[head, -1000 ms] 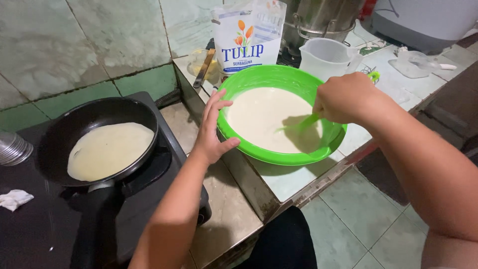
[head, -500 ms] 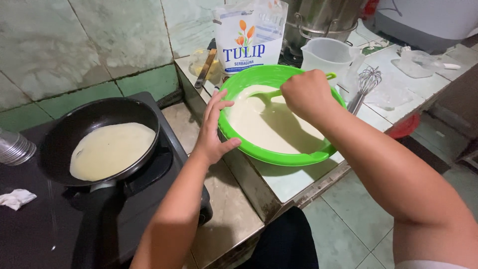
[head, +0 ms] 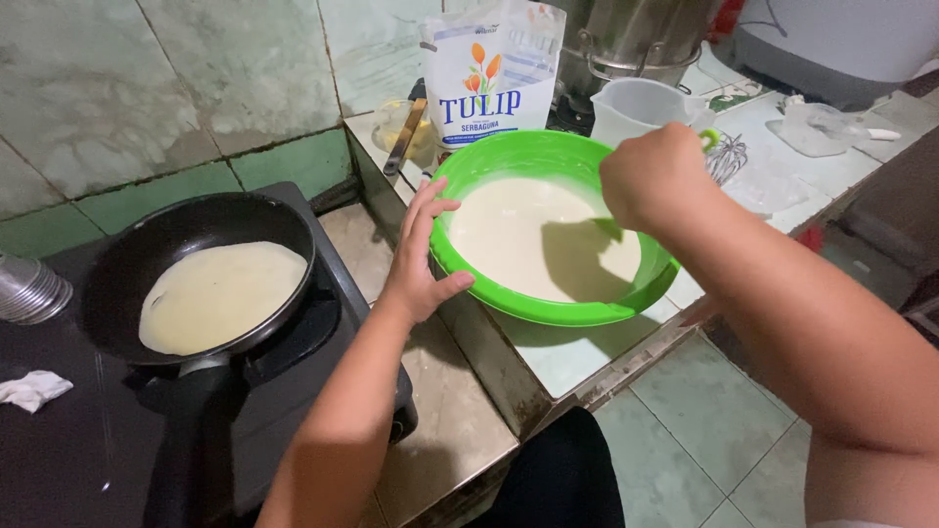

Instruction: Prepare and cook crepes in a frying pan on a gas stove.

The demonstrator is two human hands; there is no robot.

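Your left hand (head: 419,256) lies flat and released against the left rim of the round green plastic bowl (head: 489,156) of smooth pale batter; your right hand (head: 653,174) hangs clenched above it. Farther left, a thin pancake (head: 221,294) fills the black pan (head: 127,264)

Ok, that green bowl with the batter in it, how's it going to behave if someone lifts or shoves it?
The green bowl is probably weighty for thin plastic, since pale batter fills much of it. Shoved quickly, the batter would likely slosh toward the rim. It may slide on the smooth tiled counter, which could be why the left hand rests against its side.
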